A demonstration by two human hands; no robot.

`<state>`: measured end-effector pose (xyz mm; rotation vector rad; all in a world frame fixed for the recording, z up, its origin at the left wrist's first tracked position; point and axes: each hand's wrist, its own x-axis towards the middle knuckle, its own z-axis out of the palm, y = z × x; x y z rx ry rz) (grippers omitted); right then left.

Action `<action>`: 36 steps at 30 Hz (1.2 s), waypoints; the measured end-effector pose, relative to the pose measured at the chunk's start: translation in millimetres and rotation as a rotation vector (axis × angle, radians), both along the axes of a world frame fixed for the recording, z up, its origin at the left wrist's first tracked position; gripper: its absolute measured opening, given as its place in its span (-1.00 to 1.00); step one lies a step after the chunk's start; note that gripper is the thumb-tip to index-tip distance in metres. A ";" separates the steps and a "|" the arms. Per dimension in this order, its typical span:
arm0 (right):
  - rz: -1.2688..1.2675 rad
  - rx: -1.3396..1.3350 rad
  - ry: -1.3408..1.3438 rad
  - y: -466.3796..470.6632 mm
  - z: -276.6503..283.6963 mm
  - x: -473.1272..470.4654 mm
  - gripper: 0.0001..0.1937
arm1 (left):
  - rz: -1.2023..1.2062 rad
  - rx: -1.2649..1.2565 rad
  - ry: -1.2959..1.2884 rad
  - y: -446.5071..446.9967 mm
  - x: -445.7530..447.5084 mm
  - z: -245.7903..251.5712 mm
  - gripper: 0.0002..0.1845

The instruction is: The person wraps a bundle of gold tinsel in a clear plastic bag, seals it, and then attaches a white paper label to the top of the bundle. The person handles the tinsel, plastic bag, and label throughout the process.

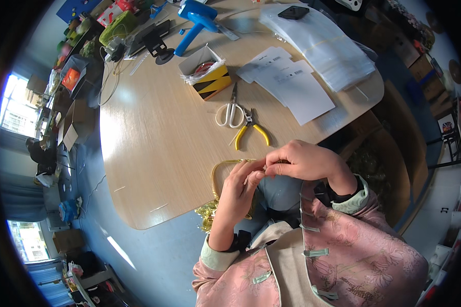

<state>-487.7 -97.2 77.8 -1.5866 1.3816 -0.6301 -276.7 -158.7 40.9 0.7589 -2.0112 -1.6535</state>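
Note:
At the table's near edge my left hand (238,188) and my right hand (303,161) meet at the fingertips. A thin gold hoop (214,178) curves out from behind my left hand, whose fingers are bent over its upper part. Gold tinsel (206,218) hangs below it, beyond the edge and partly behind my left wrist. Between my right thumb and forefinger shows a small dark-gold piece (282,162); whether it belongs to the hoop is hidden. Just past my hands lie yellow-handled pliers (249,128) with handles spread, and white-handled scissors (231,111).
A yellow-and-black box (209,76) stands beyond the scissors. White printed cards (297,92) lie to its right, near stacked clear plastic bags (326,50) with a phone (293,12) on top. A blue tool (194,28) and a black stand (159,48) are farther back.

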 end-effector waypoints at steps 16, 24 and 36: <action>-0.445 -0.171 -0.509 -108.4 -21.4 -23.1 -0.70 | 0.185 -0.197 0.168 5.8 -58.2 -5.4 -0.64; -0.708 -0.620 0.003 -132.8 -34.4 -11.1 -0.74 | -0.090 0.369 0.248 23.1 -69.5 -43.9 -0.46; -0.682 -0.772 -0.069 -124.2 -27.7 2.7 -0.78 | 0.085 0.541 0.392 31.8 -64.0 -39.6 -0.60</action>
